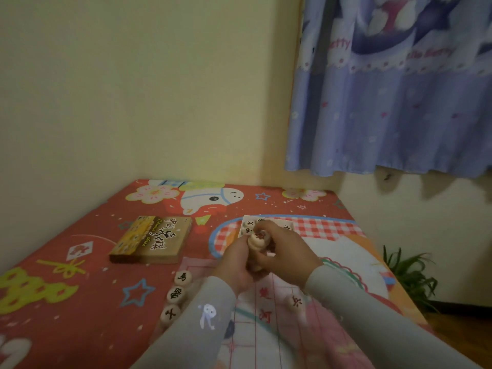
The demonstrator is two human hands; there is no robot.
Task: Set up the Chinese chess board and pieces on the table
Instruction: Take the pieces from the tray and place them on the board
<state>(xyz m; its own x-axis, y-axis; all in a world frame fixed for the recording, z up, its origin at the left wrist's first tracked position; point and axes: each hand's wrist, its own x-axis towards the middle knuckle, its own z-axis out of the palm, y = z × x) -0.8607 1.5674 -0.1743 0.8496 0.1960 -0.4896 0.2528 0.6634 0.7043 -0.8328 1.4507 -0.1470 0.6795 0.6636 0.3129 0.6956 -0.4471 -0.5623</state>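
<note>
While a stack of round wooden chess pieces [256, 245] is being held above the thin paper board [269, 310], the left hand [234, 265] is curling around it and the right hand [286, 251] is seemingly pinching the top piece. Lifting pieces singly should keep the stack steady. Three pieces [175, 295] are lying just left; the box [153, 239] is sitting farther off.

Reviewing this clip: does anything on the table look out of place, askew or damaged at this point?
Nothing looks damaged or spilled. The game box lies closed and slightly askew on the red tablecloth. Both hands, left and right, hold a stack of pieces above the thin board sheet. Loose pieces sit beside it.
</note>
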